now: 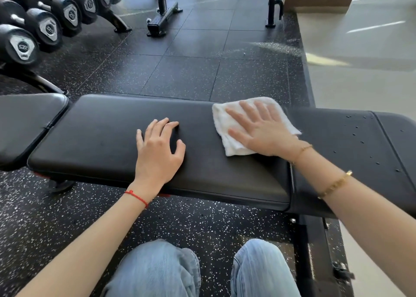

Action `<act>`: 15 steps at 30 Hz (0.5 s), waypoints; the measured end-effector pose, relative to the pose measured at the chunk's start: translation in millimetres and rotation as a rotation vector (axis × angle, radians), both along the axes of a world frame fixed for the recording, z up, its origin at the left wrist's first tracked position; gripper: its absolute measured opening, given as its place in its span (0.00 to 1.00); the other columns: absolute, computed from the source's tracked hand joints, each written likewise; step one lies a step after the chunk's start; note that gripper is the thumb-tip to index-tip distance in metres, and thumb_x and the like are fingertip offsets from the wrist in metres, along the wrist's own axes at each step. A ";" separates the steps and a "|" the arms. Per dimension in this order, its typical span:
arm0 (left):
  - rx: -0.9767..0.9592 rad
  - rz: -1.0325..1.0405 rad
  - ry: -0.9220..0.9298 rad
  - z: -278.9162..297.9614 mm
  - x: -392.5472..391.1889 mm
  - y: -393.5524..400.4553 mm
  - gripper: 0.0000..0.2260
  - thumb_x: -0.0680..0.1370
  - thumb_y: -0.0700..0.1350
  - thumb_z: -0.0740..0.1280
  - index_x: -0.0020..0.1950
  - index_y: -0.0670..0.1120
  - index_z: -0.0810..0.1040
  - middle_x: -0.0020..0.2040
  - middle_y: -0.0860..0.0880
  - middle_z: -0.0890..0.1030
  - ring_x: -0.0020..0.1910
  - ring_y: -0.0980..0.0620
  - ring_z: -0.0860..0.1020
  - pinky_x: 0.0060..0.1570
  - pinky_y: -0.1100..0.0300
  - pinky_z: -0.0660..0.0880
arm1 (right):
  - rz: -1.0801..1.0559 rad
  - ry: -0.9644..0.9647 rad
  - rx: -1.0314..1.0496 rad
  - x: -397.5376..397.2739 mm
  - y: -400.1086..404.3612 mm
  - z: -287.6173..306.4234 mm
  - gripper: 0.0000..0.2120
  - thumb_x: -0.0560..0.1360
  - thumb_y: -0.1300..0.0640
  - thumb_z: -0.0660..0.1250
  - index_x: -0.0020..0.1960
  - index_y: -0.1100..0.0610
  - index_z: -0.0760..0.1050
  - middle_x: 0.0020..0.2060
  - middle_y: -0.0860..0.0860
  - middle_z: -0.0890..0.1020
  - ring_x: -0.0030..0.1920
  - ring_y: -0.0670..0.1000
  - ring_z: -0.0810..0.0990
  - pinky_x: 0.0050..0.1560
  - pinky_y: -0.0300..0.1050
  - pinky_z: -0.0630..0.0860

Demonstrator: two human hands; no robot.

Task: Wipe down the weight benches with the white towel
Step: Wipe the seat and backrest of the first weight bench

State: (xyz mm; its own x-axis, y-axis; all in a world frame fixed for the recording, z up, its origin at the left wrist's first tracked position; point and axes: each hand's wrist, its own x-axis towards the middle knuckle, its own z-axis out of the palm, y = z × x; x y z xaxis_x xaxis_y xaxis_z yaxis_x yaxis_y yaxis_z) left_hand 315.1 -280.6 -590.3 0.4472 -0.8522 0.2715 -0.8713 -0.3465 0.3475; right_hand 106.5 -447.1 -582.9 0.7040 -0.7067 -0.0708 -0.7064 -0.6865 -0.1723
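A black padded weight bench [101, 139] runs across the view in front of my knees. My right hand [261, 132] lies flat with spread fingers on a folded white towel [222, 121], pressing it onto the long middle pad. My left hand [159, 148] rests on the same pad to the left of the towel, its fingers lightly bent and holding nothing. The right-hand pad [351, 143] carries scattered water droplets.
A second bench pad [24, 121] adjoins at the left. A rack of black dumbbells [45, 24] fills the top left. Another bench frame [164, 17] stands farther back on the speckled rubber floor [191, 71]. Pale smooth flooring [360, 76] lies to the right.
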 end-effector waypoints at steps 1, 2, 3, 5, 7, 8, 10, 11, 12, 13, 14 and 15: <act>0.004 0.001 -0.003 0.2 -0.8 0.1 0.21 0.79 0.48 0.63 0.72 0.49 0.71 0.74 0.48 0.70 0.77 0.48 0.62 0.76 0.38 0.53 | -0.045 0.013 0.029 -3.9 -5.4 1.6 0.28 0.80 0.33 0.46 0.77 0.33 0.44 0.80 0.46 0.47 0.78 0.59 0.42 0.75 0.59 0.36; 0.008 0.000 -0.005 0.9 -1.3 -0.1 0.21 0.79 0.48 0.63 0.72 0.49 0.71 0.74 0.48 0.70 0.77 0.48 0.62 0.76 0.38 0.53 | -0.101 0.022 0.049 -2.7 -12.5 3.7 0.28 0.79 0.33 0.46 0.77 0.34 0.45 0.79 0.48 0.50 0.78 0.60 0.45 0.76 0.59 0.38; 0.012 0.000 -0.006 1.5 -2.1 -0.3 0.21 0.79 0.48 0.63 0.72 0.49 0.71 0.74 0.48 0.70 0.77 0.48 0.62 0.76 0.38 0.53 | -0.159 0.030 0.048 2.7 -20.3 6.4 0.28 0.79 0.32 0.47 0.77 0.36 0.49 0.78 0.51 0.55 0.77 0.61 0.50 0.75 0.60 0.43; 0.014 0.006 -0.010 2.2 -2.8 -0.7 0.21 0.79 0.48 0.63 0.72 0.49 0.71 0.74 0.48 0.70 0.77 0.48 0.62 0.76 0.38 0.53 | -0.228 0.065 -0.008 22.8 -30.1 12.0 0.28 0.78 0.32 0.47 0.76 0.39 0.56 0.73 0.55 0.66 0.72 0.63 0.63 0.71 0.62 0.54; 0.009 0.009 -0.011 2.0 -2.8 -0.8 0.20 0.79 0.48 0.63 0.71 0.49 0.71 0.74 0.48 0.70 0.77 0.48 0.62 0.76 0.37 0.53 | -0.213 0.082 -0.055 46.5 -25.4 13.3 0.28 0.78 0.33 0.47 0.75 0.41 0.59 0.70 0.57 0.70 0.68 0.64 0.68 0.68 0.61 0.60; 0.004 0.010 -0.009 2.0 -2.7 -1.1 0.20 0.79 0.48 0.63 0.71 0.49 0.72 0.74 0.48 0.70 0.76 0.48 0.63 0.76 0.37 0.53 | -0.184 0.071 -0.070 56.6 -18.7 11.4 0.28 0.78 0.33 0.47 0.76 0.41 0.58 0.70 0.57 0.69 0.68 0.64 0.67 0.69 0.62 0.59; -0.001 0.014 -0.002 2.2 -2.6 -1.1 0.20 0.78 0.48 0.63 0.71 0.49 0.72 0.74 0.48 0.70 0.76 0.48 0.63 0.76 0.38 0.53 | -0.121 0.039 -0.056 67.1 -0.9 7.6 0.28 0.79 0.34 0.46 0.77 0.41 0.52 0.74 0.55 0.62 0.73 0.64 0.60 0.72 0.65 0.52; -0.001 0.013 -0.001 2.1 -2.3 -0.8 0.20 0.78 0.48 0.63 0.71 0.49 0.72 0.74 0.48 0.70 0.76 0.48 0.63 0.76 0.38 0.53 | -0.084 0.023 -0.032 66.0 8.2 6.0 0.28 0.80 0.35 0.45 0.78 0.40 0.48 0.77 0.54 0.57 0.75 0.64 0.54 0.73 0.66 0.45; 0.000 0.010 -0.001 1.9 -1.6 -0.3 0.20 0.79 0.48 0.64 0.71 0.49 0.72 0.74 0.48 0.70 0.76 0.48 0.63 0.76 0.38 0.53 | -0.044 0.000 -0.011 60.8 17.7 3.8 0.28 0.80 0.36 0.45 0.78 0.39 0.45 0.78 0.52 0.52 0.77 0.64 0.48 0.74 0.66 0.39; -0.001 0.007 0.000 1.4 -1.0 -0.1 0.20 0.79 0.48 0.64 0.71 0.49 0.72 0.74 0.48 0.70 0.76 0.47 0.63 0.76 0.38 0.53 | -0.002 -0.028 -0.004 51.8 27.5 1.6 0.28 0.81 0.36 0.45 0.78 0.37 0.44 0.79 0.51 0.48 0.78 0.63 0.43 0.74 0.65 0.35; -0.002 0.003 0.000 1.1 -0.4 -0.2 0.20 0.79 0.48 0.64 0.71 0.49 0.72 0.74 0.48 0.70 0.77 0.47 0.63 0.76 0.38 0.53 | 0.036 -0.056 -0.014 40.2 37.7 -1.3 0.27 0.81 0.36 0.45 0.78 0.36 0.42 0.79 0.50 0.45 0.78 0.62 0.40 0.74 0.64 0.33; -0.002 0.001 -0.001 0.6 -0.1 -0.3 0.20 0.79 0.48 0.64 0.71 0.49 0.72 0.74 0.48 0.70 0.77 0.47 0.63 0.76 0.38 0.53 | 0.067 -0.072 -0.034 27.7 46.9 -4.7 0.27 0.80 0.35 0.44 0.77 0.35 0.41 0.79 0.49 0.44 0.78 0.61 0.38 0.74 0.63 0.32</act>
